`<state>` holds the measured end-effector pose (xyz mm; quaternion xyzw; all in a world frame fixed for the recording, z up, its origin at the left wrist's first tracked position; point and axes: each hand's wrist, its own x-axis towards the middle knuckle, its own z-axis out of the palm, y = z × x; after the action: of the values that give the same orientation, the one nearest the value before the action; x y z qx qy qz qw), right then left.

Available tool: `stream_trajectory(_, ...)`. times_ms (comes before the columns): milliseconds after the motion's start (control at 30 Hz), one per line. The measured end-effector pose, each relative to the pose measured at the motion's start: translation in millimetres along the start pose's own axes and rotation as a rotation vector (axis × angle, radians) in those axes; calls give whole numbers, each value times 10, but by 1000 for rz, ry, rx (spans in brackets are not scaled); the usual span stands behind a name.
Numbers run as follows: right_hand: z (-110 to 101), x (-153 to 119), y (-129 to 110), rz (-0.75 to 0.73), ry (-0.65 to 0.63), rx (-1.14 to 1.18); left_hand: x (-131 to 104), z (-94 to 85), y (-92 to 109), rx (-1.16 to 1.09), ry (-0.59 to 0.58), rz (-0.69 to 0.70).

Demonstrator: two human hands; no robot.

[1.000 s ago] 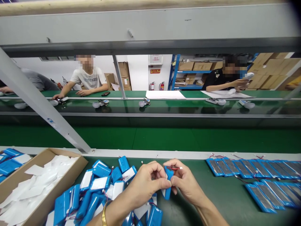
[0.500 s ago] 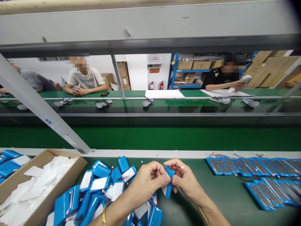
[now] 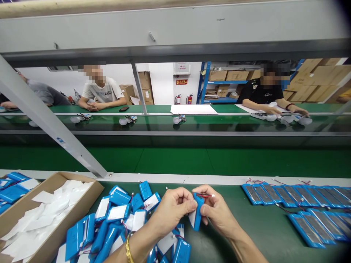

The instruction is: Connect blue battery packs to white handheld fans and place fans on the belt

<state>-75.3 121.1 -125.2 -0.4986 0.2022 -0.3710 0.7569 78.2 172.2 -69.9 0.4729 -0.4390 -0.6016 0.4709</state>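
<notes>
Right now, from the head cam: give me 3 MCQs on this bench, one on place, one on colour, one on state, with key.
1. Where does the cardboard box stand relative to the heap of battery packs?
A. left of it
B. right of it
C. on top of it

2. What colour is the wrap of the pack held in the hands?
A. red
B. blue
C. yellow

3. How is the held pack?
A. flat on the belt
B. inside the box
C. lifted, pinched between both hands

Key:
1 A: the cardboard box with white slips sits left of the heap of battery packs.
2 B: the held pack is blue, with red wire at its top.
3 C: the left hand and right hand grip it from either side, above the green belt.
</notes>
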Motion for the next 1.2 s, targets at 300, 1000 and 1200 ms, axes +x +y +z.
stream_trajectory(300, -3, -3, 33, -25, 40, 39, -49, -12, -7, 29, 5, 58)
stream_trajectory(1000, 118, -70, 3, -181, 239, -112, -208, 74, -252, 691, 275, 544)
stream_trajectory(1200, 122, -75, 13, -206, 304, -115, -196, 113, -356, 833, 354, 776)
